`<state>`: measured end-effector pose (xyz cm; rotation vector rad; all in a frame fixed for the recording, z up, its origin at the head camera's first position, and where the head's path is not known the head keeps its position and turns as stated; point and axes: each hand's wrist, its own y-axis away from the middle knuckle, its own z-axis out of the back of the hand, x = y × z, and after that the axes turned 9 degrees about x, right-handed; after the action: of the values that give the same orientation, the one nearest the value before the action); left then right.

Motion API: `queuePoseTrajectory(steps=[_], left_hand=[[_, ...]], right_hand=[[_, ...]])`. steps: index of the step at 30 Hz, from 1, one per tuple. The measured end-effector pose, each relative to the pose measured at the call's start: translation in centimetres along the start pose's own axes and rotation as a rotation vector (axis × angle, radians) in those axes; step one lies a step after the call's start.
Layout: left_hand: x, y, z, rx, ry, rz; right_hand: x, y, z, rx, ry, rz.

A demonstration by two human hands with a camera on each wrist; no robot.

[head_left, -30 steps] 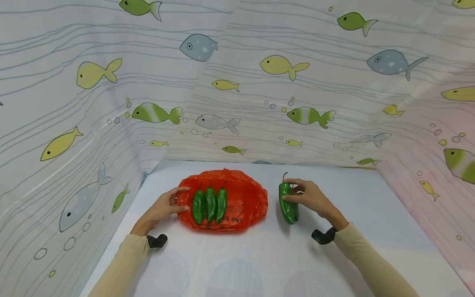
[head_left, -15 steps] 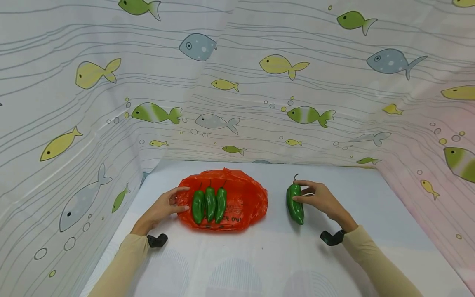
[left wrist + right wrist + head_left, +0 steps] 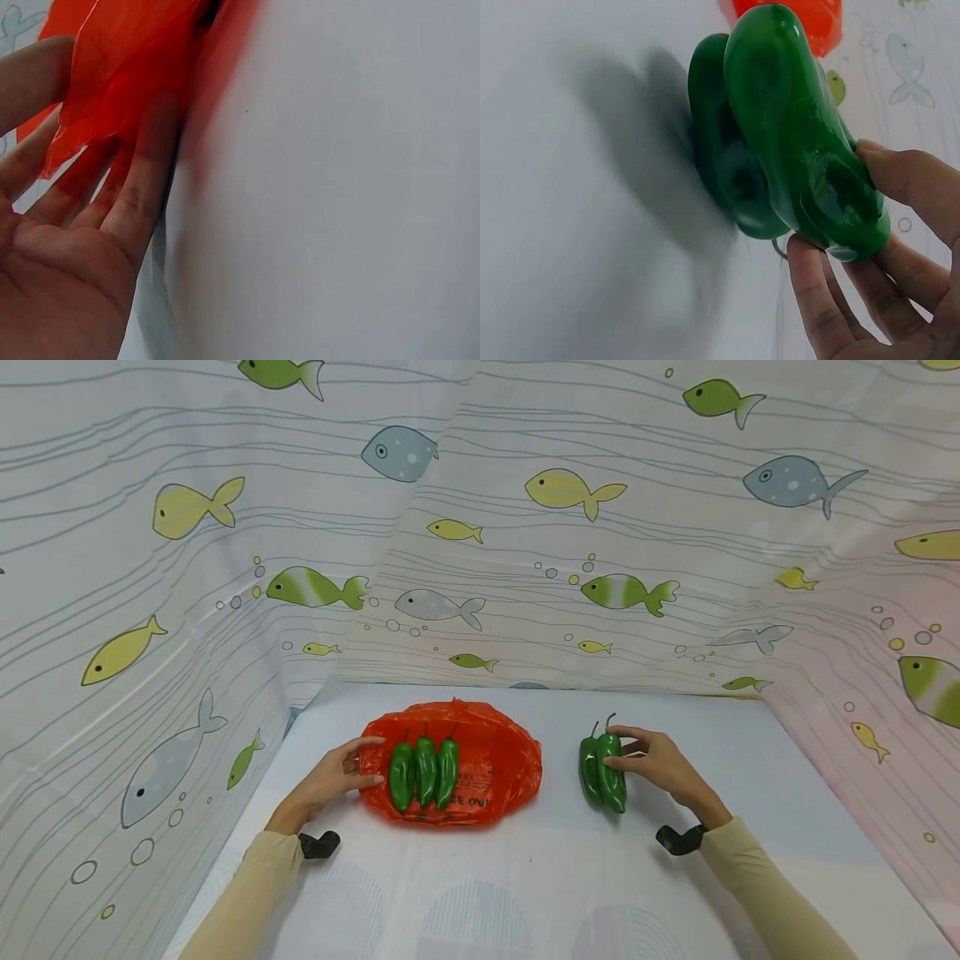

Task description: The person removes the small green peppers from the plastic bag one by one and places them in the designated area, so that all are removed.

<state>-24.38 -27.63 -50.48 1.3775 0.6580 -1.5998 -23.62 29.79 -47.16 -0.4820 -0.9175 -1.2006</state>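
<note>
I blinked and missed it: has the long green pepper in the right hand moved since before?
Yes, the held pepper moved right, farther from the crinkly red plastic bag, which stayed put.

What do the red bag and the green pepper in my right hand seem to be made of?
The red bag looks like thin, glossy plastic film: it's crinkled, and fingers of your left hand show through. The green pepper in your right hand shows bright highlights on a smooth, glossy surface: perhaps molded plastic, perhaps real pepper.

Three peppers [image 3: 425, 773] lie in the bag [image 3: 516, 760]. At its left edge is the left hand [image 3: 335, 772]; to its right, two more peppers [image 3: 590, 772], then the right hand [image 3: 660, 764].
</note>
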Motion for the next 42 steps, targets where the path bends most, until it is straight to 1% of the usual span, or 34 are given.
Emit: queuePoseTrajectory(steps=[8,21,28,35,42], left_hand=[[-0.3,0.2,-0.1,0.005,-0.005,-0.004],[0.0,-0.2,-0.1,-0.013,-0.025,0.038],[0.0,-0.1,-0.1,-0.007,-0.038,0.028],[0.1,-0.1,-0.2,-0.009,-0.016,0.033],[0.1,-0.2,-0.2,-0.005,-0.024,0.013]], right_hand=[[-1.1,-0.1,0.4,-0.006,0.012,-0.009],[-2.7,-0.4,0.5,-0.018,0.022,-0.056],[-3.1,-0.8,0.4,-0.019,0.027,-0.053],[-3.7,-1.3,0.3,-0.021,0.042,-0.057],[-4.1,-1.6,0.3,-0.030,0.046,-0.055]])
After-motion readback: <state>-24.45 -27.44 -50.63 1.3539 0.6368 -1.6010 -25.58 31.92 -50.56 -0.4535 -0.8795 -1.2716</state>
